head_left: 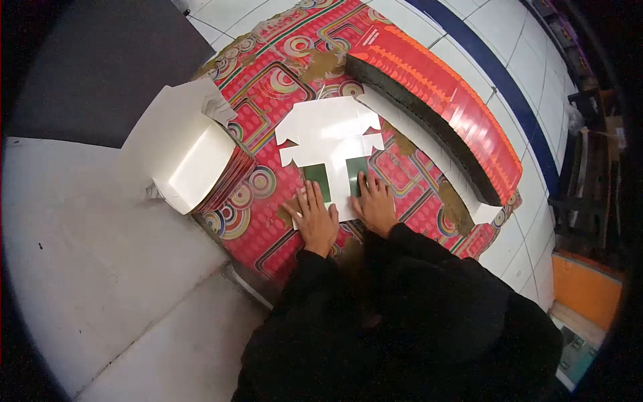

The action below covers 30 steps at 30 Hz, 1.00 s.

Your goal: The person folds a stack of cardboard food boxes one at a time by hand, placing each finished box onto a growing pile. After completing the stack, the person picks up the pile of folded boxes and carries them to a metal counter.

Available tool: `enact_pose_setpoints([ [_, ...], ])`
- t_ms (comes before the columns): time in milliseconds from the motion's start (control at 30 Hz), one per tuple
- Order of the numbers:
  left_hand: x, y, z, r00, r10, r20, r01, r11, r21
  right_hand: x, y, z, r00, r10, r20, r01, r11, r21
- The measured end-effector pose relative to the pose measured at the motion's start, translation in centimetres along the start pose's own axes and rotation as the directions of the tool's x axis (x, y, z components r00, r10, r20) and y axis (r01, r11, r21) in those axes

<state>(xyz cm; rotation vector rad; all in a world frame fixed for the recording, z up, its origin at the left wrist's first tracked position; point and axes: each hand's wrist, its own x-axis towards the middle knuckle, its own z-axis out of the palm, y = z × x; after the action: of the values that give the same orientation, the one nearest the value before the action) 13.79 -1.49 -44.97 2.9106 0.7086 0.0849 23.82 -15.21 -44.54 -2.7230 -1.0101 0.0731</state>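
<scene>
A white die-cut cardboard sheet (pixel 328 127) lies flat on a red patterned sheet (pixel 268 87). Two dark green panels, the left one (pixel 316 181) and the right one (pixel 355 175), show on either side of its narrow middle strip. My left hand (pixel 315 218) rests palm down on the lower left part of the cardboard, fingers spread over the green panel's lower edge. On the lower right, my right hand (pixel 375 203) lies with its fingers spread, the fingertips touching the other green panel. Neither hand grasps anything.
At left stands a stack of nested, open white-and-red boxes (pixel 201 164). A long row of overlapping red cardboard pieces (pixel 442 87) curves along the right. A dark sheet (pixel 107 60) lies at upper left; a rack (pixel 583 174) and an orange panel (pixel 586 288) are at far right.
</scene>
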Motion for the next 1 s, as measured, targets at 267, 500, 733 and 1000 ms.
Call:
enact_pose_setpoints([
  [267, 3.4, 3.6, -3.7, 0.952, 0.063, -0.298, -0.173, 0.917, -0.359, -0.8, 2.8, -2.0, 0.996, 0.082, -0.036, -0.070, 0.965, 0.254],
  [500, 7.7, 4.8, 5.0, 0.951, -0.083, 0.300, 0.306, 0.420, -0.854, -2.8, 3.5, -2.4, 0.957, 0.291, -0.010, -0.273, 0.908, 0.318],
  [733, 7.8, 4.1, 3.3, 0.836, -0.035, 0.547, 0.540, -0.125, -0.832, -3.8, 4.8, 1.0, 0.829, 0.496, 0.258, -0.479, 0.392, 0.786],
  [1000, 6.5, 5.5, 2.3, 0.857, 0.014, 0.515, 0.507, -0.193, -0.840, -1.3, 2.4, -1.9, 0.960, 0.279, 0.010, -0.221, 0.740, 0.635],
])
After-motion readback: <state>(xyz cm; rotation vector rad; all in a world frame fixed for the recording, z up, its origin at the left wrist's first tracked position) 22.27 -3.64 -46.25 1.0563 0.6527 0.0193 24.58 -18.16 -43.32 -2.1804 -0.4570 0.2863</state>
